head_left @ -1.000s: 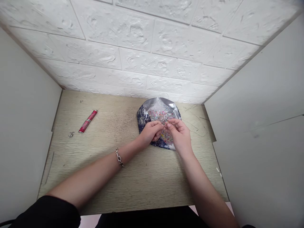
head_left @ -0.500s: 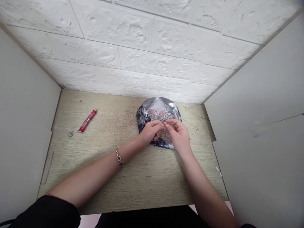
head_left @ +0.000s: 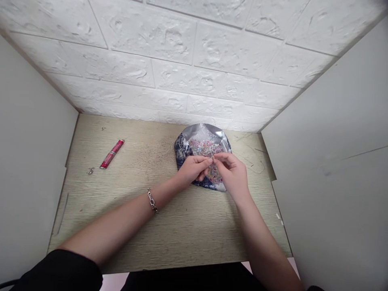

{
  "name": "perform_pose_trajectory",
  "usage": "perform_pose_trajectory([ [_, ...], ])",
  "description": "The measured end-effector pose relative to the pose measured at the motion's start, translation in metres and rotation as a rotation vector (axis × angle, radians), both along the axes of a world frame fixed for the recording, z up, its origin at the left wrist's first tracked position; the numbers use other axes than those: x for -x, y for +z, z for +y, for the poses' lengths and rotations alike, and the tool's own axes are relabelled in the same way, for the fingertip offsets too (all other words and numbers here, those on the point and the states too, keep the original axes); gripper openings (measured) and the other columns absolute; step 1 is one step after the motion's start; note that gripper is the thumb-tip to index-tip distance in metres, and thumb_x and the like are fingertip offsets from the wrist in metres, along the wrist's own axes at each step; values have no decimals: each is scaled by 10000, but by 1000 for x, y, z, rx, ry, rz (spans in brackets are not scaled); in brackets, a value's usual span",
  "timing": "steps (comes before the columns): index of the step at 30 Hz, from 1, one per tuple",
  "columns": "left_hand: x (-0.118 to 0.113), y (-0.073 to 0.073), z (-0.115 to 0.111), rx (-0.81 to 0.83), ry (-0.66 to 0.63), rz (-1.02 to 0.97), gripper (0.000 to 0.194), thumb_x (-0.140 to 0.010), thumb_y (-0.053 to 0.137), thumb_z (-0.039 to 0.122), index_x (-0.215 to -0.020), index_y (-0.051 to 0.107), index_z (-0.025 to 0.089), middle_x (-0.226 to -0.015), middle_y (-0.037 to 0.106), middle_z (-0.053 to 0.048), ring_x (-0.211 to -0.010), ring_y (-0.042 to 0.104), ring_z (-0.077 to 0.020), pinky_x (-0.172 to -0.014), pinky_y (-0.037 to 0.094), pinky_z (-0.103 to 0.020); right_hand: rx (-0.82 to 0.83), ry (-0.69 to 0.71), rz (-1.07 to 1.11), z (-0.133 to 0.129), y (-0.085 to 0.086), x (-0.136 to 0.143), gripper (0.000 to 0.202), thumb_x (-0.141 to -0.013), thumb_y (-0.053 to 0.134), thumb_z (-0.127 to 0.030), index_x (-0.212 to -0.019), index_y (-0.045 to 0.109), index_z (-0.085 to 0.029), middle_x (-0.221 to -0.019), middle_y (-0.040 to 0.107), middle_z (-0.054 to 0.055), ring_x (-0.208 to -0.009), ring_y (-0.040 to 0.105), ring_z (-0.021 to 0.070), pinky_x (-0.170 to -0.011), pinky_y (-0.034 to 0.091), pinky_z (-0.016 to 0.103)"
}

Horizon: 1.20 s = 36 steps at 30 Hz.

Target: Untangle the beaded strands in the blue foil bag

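Observation:
A silver-lined bag (head_left: 201, 131) with dark blue patterned sides lies opened out at the back of the table. Many tiny multicoloured beads (head_left: 204, 147) are heaped in it. Just over the beads, my left hand (head_left: 194, 169) is closed in a pinch of thumb and forefinger. My right hand (head_left: 232, 173) pinches too, its fingertips almost meeting the left ones. Whatever sits between the fingertips is too small to make out.
To the left lie a red tube-like stick (head_left: 112, 154), a small silvery piece (head_left: 91, 171) and a tinier one (head_left: 103, 128). Thin threads or wires (head_left: 253, 161) are at the right. Grey panels (head_left: 330, 121) and a white brick-pattern wall (head_left: 169, 44) enclose the table (head_left: 145, 242).
My right hand has shifted slightly to the right, and the left fingertips have moved a little the same way. Both keep pinching. The bag stays in place.

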<state>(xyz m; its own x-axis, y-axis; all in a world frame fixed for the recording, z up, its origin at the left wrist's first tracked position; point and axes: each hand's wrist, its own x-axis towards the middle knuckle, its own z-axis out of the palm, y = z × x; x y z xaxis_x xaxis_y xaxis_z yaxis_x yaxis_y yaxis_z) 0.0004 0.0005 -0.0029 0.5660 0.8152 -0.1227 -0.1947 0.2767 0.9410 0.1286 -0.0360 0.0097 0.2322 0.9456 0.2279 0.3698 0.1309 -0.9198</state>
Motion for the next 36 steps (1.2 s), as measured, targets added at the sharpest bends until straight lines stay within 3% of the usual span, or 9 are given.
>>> perform_pose_trajectory([
  [6, 0, -4, 2, 47, -17, -37, 315, -708, 576, 409, -564, 510, 137, -382, 470, 65, -278, 360, -21, -298, 216, -155, -80, 33, -147, -2, -2, -1, 132, -749, 536, -245, -809, 647, -208, -805, 649, 19, -753, 605, 148, -731, 467, 299],
  [10, 0, -4, 3, 62, 0, -80, 303, -688, 602, 406, -588, 524, 131, -413, 489, 60, -283, 352, -16, -311, 232, -157, -67, 38, -108, -3, 2, 1, 142, -743, 554, -257, -824, 665, -222, -829, 654, 20, -780, 601, 155, -747, 465, 307],
  [15, 0, -1, 1, 70, 18, -89, 289, -688, 611, 392, -602, 537, 126, -423, 464, 68, -296, 315, -4, -320, 181, -162, 28, 8, 205, -1, 2, 1, 145, -684, 626, -266, -814, 674, -222, -804, 679, 14, -760, 611, 156, -765, 476, 333],
  [22, 1, -1, 1, 66, 21, -56, 272, -675, 621, 399, -665, 574, 132, -426, 446, 71, -309, 310, -15, -325, 157, -175, 175, 72, 763, 2, 0, 4, 196, -602, 707, -319, -774, 685, -228, -800, 680, -5, -761, 613, 117, -819, 475, 315],
  [27, 1, 0, 1, 42, 11, -60, 275, -694, 609, 393, -622, 560, 131, -415, 432, 71, -312, 310, -13, -328, 154, -174, 248, 132, 909, 2, 3, 8, 215, -566, 737, -302, -754, 686, -212, -796, 678, -2, -764, 609, 107, -785, 488, 270],
  [36, 1, -2, 1, 8, 9, -48, 253, -700, 597, 388, -687, 610, 136, -399, 412, 74, -312, 306, -19, -329, 153, -178, 270, 155, 981, 3, -2, 9, 156, -646, 676, -300, -787, 655, -237, -771, 667, -27, -720, 607, 87, -789, 484, 255],
])
